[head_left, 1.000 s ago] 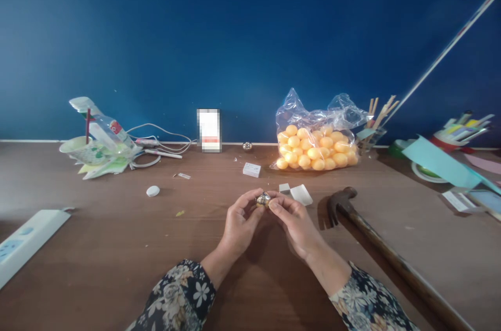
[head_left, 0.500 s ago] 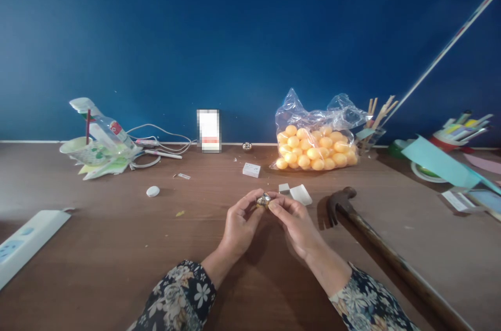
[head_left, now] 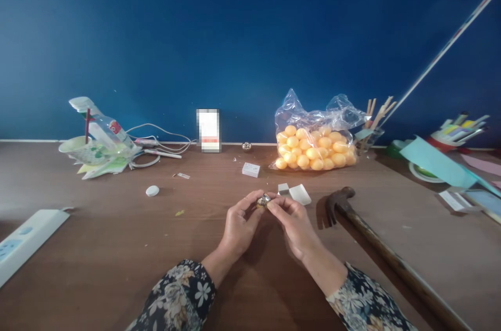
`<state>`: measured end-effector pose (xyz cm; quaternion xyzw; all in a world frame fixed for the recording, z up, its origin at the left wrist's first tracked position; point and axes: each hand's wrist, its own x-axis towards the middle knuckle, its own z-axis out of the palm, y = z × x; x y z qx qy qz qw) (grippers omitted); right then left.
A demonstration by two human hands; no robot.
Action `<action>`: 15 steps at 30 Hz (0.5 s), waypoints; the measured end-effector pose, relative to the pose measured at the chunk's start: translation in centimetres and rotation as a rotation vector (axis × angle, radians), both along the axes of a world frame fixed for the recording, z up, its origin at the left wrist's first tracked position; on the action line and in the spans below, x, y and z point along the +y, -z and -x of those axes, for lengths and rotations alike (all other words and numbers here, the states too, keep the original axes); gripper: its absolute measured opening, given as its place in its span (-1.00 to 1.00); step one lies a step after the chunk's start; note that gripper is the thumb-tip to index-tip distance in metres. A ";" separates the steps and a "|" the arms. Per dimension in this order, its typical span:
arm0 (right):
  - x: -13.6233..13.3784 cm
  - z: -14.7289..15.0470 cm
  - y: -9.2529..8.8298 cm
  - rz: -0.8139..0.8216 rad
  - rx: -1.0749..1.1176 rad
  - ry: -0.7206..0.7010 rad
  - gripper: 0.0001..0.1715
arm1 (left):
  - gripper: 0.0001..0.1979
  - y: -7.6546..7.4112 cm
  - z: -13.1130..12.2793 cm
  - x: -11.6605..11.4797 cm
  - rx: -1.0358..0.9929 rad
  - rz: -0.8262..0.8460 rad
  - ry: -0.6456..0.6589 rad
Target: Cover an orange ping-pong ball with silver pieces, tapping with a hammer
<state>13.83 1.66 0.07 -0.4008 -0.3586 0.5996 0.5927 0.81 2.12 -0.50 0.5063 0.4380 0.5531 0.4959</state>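
Between the fingertips of both hands is a small shiny metal piece (head_left: 263, 200), silvery with a yellowish underside; its exact kind is too small to make out. My left hand (head_left: 241, 222) pinches it from the left, thumb below and fingers behind. From the other side, my right hand (head_left: 294, 220) is closed on it with thumb and forefinger. Just behind the right fingers lie a small grey block (head_left: 283, 188) and a white open piece of card (head_left: 300, 194). A claw hammer (head_left: 366, 229) rests to the right of my right hand.
A small white box (head_left: 251, 169), a white round cap (head_left: 152, 191) and another shiny metal piece (head_left: 246, 146) lie farther back. A clear bag of yellow balls (head_left: 313, 151) stands by the blue wall. A power strip (head_left: 29, 239) is at left, a pen holder (head_left: 444, 141) at right.
Both hands stay almost in place, still pinching the metal piece, which appears turned slightly. Nothing else on the table has visibly moved.
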 end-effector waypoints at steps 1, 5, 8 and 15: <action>0.0 0.0 0.1 0.000 -0.005 0.008 -0.79 | -0.68 0.0 0.0 0.0 0.001 0.000 0.000; 0.0 0.2 0.3 0.022 0.025 0.064 -0.67 | -0.68 -0.1 -0.1 -0.1 -0.009 0.024 0.001; 0.0 0.3 0.3 0.022 0.059 0.090 -0.57 | -0.67 -0.1 -0.1 -0.1 -0.029 0.050 -0.001; 0.0 0.7 0.1 0.021 0.155 0.058 -0.67 | -0.60 -0.6 -0.2 -0.2 -0.181 0.118 0.043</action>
